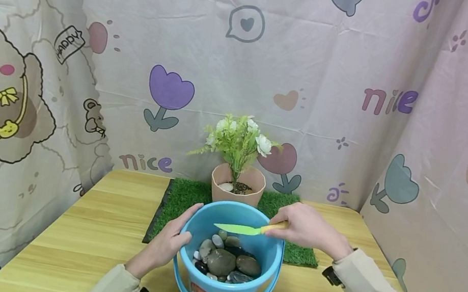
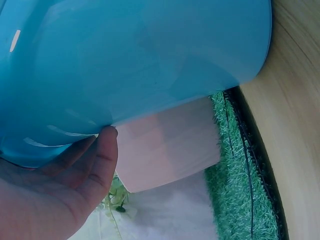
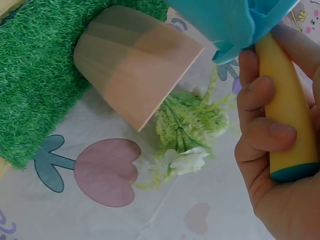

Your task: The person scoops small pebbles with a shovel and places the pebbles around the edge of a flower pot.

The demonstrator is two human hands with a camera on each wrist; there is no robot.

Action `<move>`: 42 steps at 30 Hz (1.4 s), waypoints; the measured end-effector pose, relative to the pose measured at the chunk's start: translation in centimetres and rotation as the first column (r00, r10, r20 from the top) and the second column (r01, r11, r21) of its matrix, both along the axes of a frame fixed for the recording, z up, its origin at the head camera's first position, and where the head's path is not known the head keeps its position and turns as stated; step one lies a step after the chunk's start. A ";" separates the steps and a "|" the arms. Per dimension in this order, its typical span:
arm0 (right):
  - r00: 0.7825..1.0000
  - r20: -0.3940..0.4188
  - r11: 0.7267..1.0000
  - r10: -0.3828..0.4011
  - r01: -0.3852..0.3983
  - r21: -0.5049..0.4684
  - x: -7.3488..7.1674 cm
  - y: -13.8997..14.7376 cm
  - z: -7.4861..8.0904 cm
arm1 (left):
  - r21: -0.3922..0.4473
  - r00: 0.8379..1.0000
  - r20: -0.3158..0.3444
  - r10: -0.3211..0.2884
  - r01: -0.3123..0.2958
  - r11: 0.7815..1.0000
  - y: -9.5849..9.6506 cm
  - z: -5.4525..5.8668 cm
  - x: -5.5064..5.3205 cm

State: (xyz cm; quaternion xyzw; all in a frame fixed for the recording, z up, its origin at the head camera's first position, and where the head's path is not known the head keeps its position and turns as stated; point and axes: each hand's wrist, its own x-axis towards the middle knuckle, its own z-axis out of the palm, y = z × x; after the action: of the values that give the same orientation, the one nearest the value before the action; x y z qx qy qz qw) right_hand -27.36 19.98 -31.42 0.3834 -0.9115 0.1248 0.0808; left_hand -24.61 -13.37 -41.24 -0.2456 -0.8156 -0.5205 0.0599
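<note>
A blue bucket (image 1: 270, 276) with its handle hanging down at the front stands on the table. Inside lie several smooth stones (image 1: 221, 262), dark and light grey, some of them small. My left hand (image 1: 169, 241) grips the bucket's left rim, thumb over the edge and fingers along the outer wall, as the left wrist view shows too. Over at the right rim, my right hand (image 1: 304, 226) holds a small trowel (image 1: 240, 229) by its yellow handle (image 3: 287, 100). The trowel's green blade points left above the stones, across the bucket's mouth. My right fingers curl round the handle in the right wrist view.
Behind the bucket, a pink pot (image 1: 219, 192) holds a leafy plant (image 1: 236, 144) with white flowers. It stands on a green turf mat (image 1: 180, 199) that reaches under the bucket's back. The wooden table (image 1: 104, 227) is bordered by a printed cloth backdrop (image 1: 247, 65).
</note>
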 end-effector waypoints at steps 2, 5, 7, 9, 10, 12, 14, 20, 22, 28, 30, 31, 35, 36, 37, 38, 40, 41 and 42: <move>1.000 -0.001 1.000 0.007 -0.007 0.024 0.2 -0.2 0.2 | 0.000 1.000 -0.003 0.002 -0.002 1.000 0.0 0.0 0.0; 1.000 0.010 0.998 0.011 -0.012 0.059 0.5 -0.6 0.6 | 0.001 1.000 -0.002 0.001 -0.001 1.000 0.0 0.0 0.0; 1.000 0.019 0.996 0.016 -0.017 0.088 0.7 -0.8 1.0 | 0.000 1.000 -0.002 0.004 -0.004 1.000 0.0 0.0 0.0; 0.999 0.029 0.992 0.014 -0.017 0.122 0.9 -1.1 1.4 | -0.001 1.000 0.000 0.006 -0.006 1.000 0.0 0.0 0.0; 0.999 0.036 0.990 0.014 -0.019 0.138 1.0 -1.3 1.6 | -0.002 1.000 -0.002 0.008 -0.008 1.000 0.0 0.0 0.0; 0.999 0.050 0.985 0.009 -0.017 0.170 1.1 -1.6 1.9 | -0.003 1.000 -0.009 0.009 -0.009 1.000 0.0 0.0 0.0; 0.998 0.056 0.980 -0.003 -0.008 0.198 1.2 -1.9 2.1 | -0.006 1.000 -0.015 0.006 -0.006 1.000 -0.1 0.0 0.0; 0.999 0.045 0.973 -0.028 0.017 0.231 1.3 -2.8 2.3 | -0.010 1.000 -0.018 -0.013 0.013 1.000 -0.1 -0.1 0.1; 0.998 0.054 0.970 -0.038 0.023 0.243 1.3 -3.0 2.3 | -0.008 1.000 -0.015 -0.017 0.017 1.000 -0.1 -0.2 0.1; 0.994 0.049 0.959 -0.093 0.076 0.273 0.6 -3.8 2.2 | 0.002 1.000 -0.002 -0.003 0.003 1.000 0.0 0.0 0.0; 0.995 0.029 0.954 -0.100 0.087 0.285 0.4 -4.1 2.1 | 0.001 1.000 -0.001 0.001 -0.001 1.000 0.1 -0.1 0.0; 0.995 0.019 0.951 -0.102 0.092 0.294 0.3 -4.2 2.0 | 0.001 1.000 -0.002 0.003 -0.003 1.000 0.1 0.0 0.0; 0.995 -0.034 0.944 -0.094 0.100 0.315 0.4 -4.7 1.7 | -0.004 1.000 -0.002 0.006 -0.006 1.000 0.0 0.0 0.1; 0.995 -0.053 0.943 -0.089 0.101 0.318 0.5 -4.8 1.7 | -0.007 1.000 -0.001 0.007 -0.007 1.000 0.0 0.0 0.0; 0.994 -0.072 0.942 -0.083 0.102 0.320 0.7 -4.9 1.6 | -0.008 1.000 -0.001 0.006 -0.006 1.000 0.0 0.0 0.1; 0.993 -0.093 0.942 -0.075 0.101 0.321 0.8 -5.1 1.5 | -0.011 1.000 -0.001 0.007 -0.007 1.000 0.0 0.0 0.1; 0.989 -0.140 0.942 -0.046 0.090 0.324 1.2 -5.3 1.3 | -0.017 1.000 -0.007 0.004 -0.004 1.000 0.0 0.0 0.0; 0.986 -0.162 0.942 -0.033 0.085 0.325 1.3 -5.4 1.1 | -0.021 1.000 -0.010 0.001 -0.002 1.000 0.0 0.0 0.0; 0.984 -0.178 0.940 -0.029 0.087 0.329 1.4 -5.5 1.0 | -0.024 1.000 -0.010 -0.002 0.002 1.000 -0.1 -0.1 0.0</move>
State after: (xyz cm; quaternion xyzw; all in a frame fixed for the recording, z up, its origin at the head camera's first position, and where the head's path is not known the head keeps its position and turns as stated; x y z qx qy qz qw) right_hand -25.95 14.51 -30.44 0.3737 -0.9201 -0.0679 0.0957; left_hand -24.58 -13.42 -41.34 -0.2496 -0.8213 -0.5095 0.0605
